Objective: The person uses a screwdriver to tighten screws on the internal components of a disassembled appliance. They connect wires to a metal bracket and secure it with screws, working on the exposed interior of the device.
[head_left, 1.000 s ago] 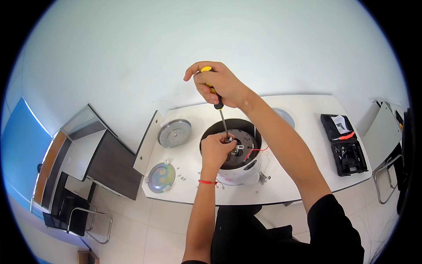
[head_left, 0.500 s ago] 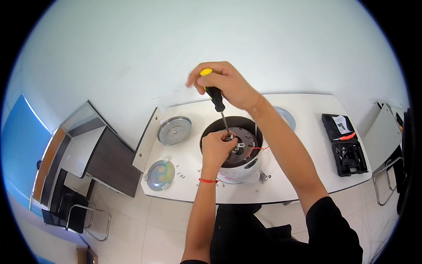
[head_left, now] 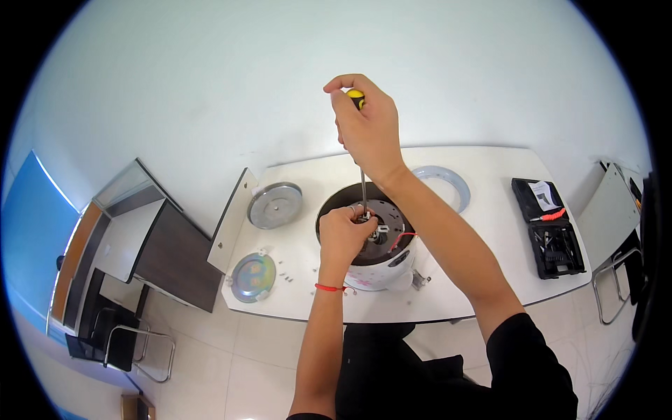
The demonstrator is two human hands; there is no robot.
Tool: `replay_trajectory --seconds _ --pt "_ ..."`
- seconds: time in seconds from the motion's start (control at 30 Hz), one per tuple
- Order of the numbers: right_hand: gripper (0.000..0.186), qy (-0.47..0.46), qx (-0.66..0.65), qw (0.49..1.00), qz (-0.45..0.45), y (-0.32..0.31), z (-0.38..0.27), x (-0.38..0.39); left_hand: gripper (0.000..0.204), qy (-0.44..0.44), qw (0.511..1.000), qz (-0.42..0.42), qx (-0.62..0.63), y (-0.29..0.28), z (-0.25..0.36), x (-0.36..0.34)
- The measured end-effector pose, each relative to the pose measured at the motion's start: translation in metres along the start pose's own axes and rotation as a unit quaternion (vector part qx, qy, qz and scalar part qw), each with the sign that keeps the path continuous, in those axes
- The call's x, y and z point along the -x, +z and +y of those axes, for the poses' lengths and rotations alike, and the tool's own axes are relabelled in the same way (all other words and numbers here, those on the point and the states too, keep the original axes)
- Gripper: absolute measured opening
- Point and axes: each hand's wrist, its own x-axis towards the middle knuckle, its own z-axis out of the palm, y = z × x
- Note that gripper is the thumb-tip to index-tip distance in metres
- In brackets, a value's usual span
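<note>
My right hand [head_left: 369, 126] is wrapped round a screwdriver [head_left: 356, 98] with a yellow and black handle. Its long metal shaft runs down into the open round body of a white appliance with pink flowers, which looks like a rice cooker [head_left: 371, 275]. Inside lies a dark perforated metal disc [head_left: 395, 222] with a red wire [head_left: 400, 239] at its right. My left hand [head_left: 343, 234], a red string round its wrist, reaches in over the rim. Its fingers close on a small metal fitting [head_left: 371, 222] at the disc's middle, by the screwdriver tip; the fingers partly hide it.
On the white table [head_left: 469, 280] a round metal lid [head_left: 275, 205] and a shiny round plate [head_left: 253, 277] lie left, near several small screws [head_left: 285, 274]. Behind my right forearm is a pale metal ring [head_left: 455, 183]. An open black tool case [head_left: 549, 234] lies right.
My right hand has moved up and right, turning over the screwdriver handle, and the shaft stands more upright. My left hand stays at the small fitting.
</note>
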Motion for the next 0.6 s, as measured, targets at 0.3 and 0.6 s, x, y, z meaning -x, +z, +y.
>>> replay_trajectory --seconds 0.3,0.6 --pt "0.03 0.067 -0.201 0.907 -0.363 -0.026 -0.011 -0.016 0.021 -0.003 1.0 0.004 0.015 -0.005 0.003 0.003" --pt "0.029 -0.026 0.111 0.983 -0.143 -0.038 -0.013 -0.018 0.021 -0.001 1.0 0.009 0.011 -0.004 0.0 0.002"
